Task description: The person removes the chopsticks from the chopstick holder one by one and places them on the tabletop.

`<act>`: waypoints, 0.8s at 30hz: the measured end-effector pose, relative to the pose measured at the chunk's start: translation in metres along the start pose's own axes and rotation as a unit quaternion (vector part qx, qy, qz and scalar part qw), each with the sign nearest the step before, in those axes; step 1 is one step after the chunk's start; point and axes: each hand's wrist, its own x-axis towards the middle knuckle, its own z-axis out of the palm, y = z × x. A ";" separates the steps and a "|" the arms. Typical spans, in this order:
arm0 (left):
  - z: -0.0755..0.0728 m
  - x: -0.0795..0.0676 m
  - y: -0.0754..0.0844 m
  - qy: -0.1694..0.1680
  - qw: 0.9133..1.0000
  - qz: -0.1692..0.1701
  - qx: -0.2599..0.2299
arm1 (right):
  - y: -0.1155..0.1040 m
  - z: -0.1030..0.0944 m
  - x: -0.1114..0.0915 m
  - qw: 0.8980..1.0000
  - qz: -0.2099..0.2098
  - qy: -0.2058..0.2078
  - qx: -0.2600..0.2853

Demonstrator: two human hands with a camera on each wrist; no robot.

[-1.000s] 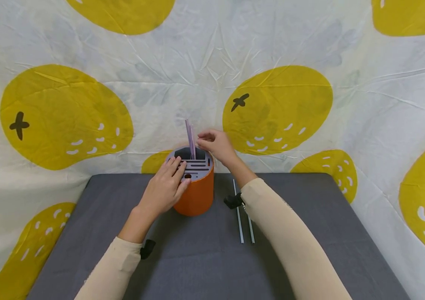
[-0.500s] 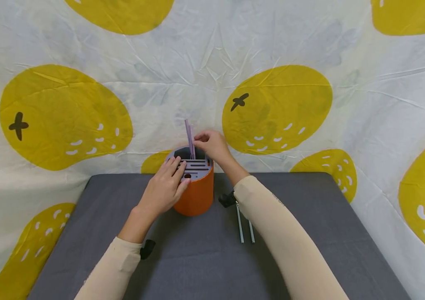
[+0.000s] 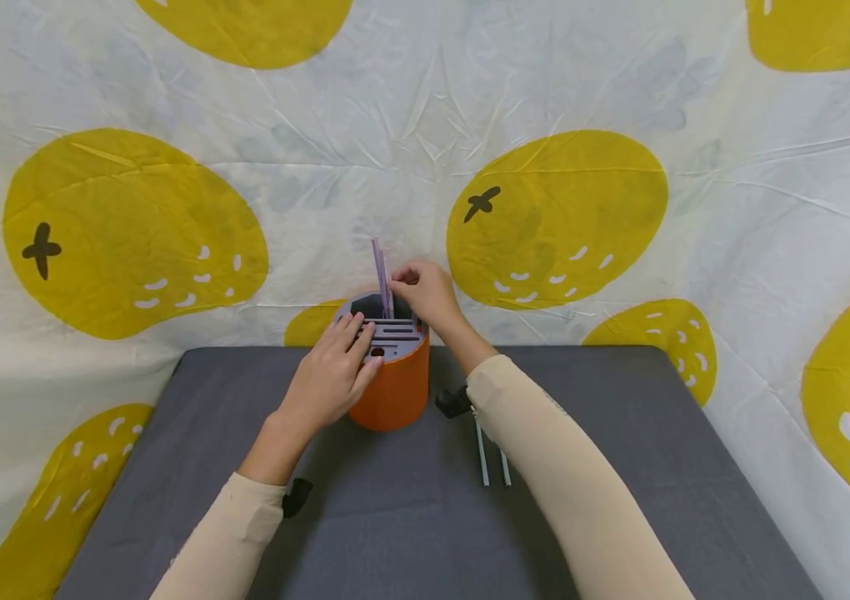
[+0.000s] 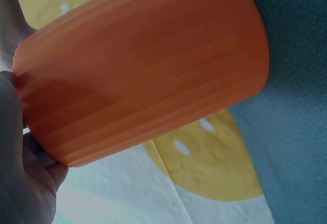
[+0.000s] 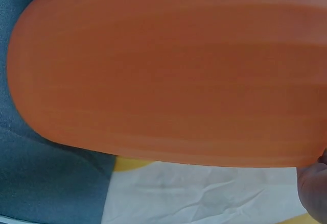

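An orange round knife holder (image 3: 389, 396) with a grey slotted top stands at the table's back edge. My left hand (image 3: 329, 375) rests on that top, fingers laid nearly straight across the slots and thumb near the front rim. Purplish thin sticks, which look like chopsticks (image 3: 382, 271), rise from the dark opening at its rear. My right hand (image 3: 428, 293) has thumb and forefinger pinched at one of these sticks. In both wrist views the orange wall fills most of the picture, and the right fingertips are hidden there.
Two pale slim sticks (image 3: 482, 462) lie side by side on the dark grey table (image 3: 410, 533), partly under my right forearm. A white cloth with yellow fruit shapes (image 3: 556, 233) hangs right behind the table.
My right hand has moved slightly left, from beside the sticks to contact with them, and its fingers have closed at one. My left hand has stayed on the holder's top.
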 end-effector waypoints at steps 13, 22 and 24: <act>0.001 0.001 0.000 -0.013 1.000 -0.008 0.004 | -0.002 -0.021 -0.002 0.987 -0.017 0.014 0.161; 0.000 0.001 0.001 -0.019 1.000 -0.019 0.001 | -0.011 -0.047 -0.004 0.965 -0.055 0.034 0.253; 0.000 0.001 0.001 -0.021 1.000 -0.019 0.001 | -0.012 -0.053 -0.005 0.962 -0.061 0.042 0.264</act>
